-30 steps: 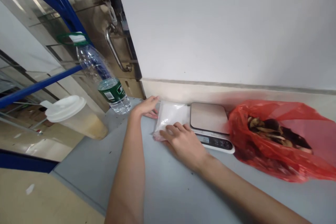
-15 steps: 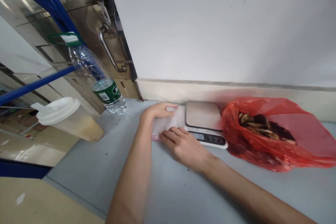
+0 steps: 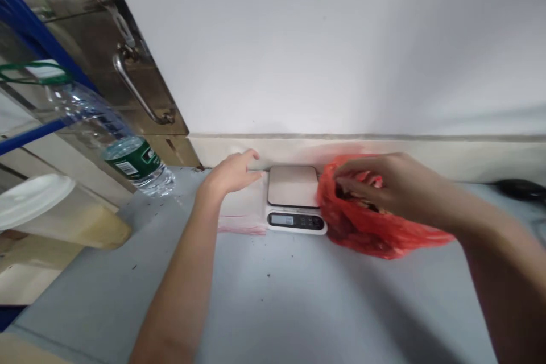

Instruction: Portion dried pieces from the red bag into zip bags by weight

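A small digital scale (image 3: pixel 294 186) with a bare metal plate and a lit display lies against the wall. Left of it are flat clear plastic bags (image 3: pixel 242 210) with pink-red edges. My left hand (image 3: pixel 234 173) rests at their upper part, thumb and fingers apart. The red plastic bag (image 3: pixel 362 233) lies right of the scale, its dark dried contents mostly covered by my right hand (image 3: pixel 377 182). That hand reaches into the bag's opening with its fingers brought together; what they grip, if anything, is hidden.
A large water bottle (image 3: pixel 132 162) and a lidded cup (image 3: pixel 85 222) of yellowish liquid stand at the table's left side. A white wall (image 3: pixel 298 57) rises behind the scale. A black object (image 3: pixel 518 189) lies at the far right.
My right hand has left the clear bags and moved right into the red bag. My left hand remains at the clear bags. The view has shifted rightward.
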A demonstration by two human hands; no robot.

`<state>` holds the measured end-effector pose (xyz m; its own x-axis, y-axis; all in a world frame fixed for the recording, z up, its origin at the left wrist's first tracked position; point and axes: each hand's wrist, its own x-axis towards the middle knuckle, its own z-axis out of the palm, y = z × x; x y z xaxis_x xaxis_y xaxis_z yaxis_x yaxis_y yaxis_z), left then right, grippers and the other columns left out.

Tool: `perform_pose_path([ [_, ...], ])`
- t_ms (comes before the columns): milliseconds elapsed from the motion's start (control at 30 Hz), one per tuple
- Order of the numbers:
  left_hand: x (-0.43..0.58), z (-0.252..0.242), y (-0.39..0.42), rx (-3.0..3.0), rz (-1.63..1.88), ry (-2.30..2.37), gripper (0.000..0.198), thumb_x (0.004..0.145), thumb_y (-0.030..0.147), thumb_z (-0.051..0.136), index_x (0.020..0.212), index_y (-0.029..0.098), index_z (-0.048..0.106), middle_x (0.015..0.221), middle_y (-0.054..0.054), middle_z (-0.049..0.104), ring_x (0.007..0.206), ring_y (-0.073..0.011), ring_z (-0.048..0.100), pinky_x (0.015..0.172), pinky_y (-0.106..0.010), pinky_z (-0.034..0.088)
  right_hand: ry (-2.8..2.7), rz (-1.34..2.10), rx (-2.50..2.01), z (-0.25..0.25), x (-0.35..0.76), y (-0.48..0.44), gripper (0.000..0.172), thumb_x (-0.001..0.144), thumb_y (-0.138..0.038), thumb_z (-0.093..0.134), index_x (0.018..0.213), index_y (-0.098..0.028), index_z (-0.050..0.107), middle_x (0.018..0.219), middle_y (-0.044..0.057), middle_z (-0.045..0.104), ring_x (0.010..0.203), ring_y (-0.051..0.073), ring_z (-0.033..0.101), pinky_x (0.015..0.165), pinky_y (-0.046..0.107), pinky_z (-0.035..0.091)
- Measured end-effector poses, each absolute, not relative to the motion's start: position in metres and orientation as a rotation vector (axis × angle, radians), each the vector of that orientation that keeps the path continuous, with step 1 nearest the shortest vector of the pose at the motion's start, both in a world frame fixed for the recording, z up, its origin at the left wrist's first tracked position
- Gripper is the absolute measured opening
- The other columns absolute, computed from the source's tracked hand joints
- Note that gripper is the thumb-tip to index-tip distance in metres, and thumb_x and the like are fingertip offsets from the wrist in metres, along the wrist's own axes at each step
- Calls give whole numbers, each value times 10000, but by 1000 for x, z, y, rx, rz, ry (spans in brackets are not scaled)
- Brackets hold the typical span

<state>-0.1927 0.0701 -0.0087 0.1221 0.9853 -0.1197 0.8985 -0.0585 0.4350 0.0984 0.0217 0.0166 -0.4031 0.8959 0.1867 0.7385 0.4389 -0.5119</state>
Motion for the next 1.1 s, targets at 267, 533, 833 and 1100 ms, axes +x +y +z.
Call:
perform_pose_path([
  [267,-120,6,48,2260,498,1203,349,1053,406,437,1278,268,667,1274,-53,731,1087,-226,678,905,-332,537,-2440,846,-1785,6,148,42,383,859,-326,575,1142,-304,833,1084,53,837,912,279,787,809,390,627],
  [533,-80,-10,43,2283,267,1162,433,1068,503,406,923,217,695,1017,-51,723,840,-211,664,726,-327,511,-2284,1030,-1890,13,156,39,293,942,-443,577,900,-285,820,758,37,803,617,221,726,619,339,574],
  [833,-76,-9,42,2217,680,1102,227,1023,354,554,1020,207,726,1080,-33,752,889,-174,676,839,-326,543,-2313,558,-1560,-3,167,53,388,869,-454,663,1214,-341,800,1183,49,812,1026,306,752,823,418,616],
  [1100,-85,-4,38,2255,626,1155,392,1033,391,570,1381,236,662,1278,-62,749,1009,-211,704,949,-386,568,-1968,235,-1486,16,150,38,550,879,-404,625,1402,-255,705,1217,99,795,1015,314,757,875,473,615],
])
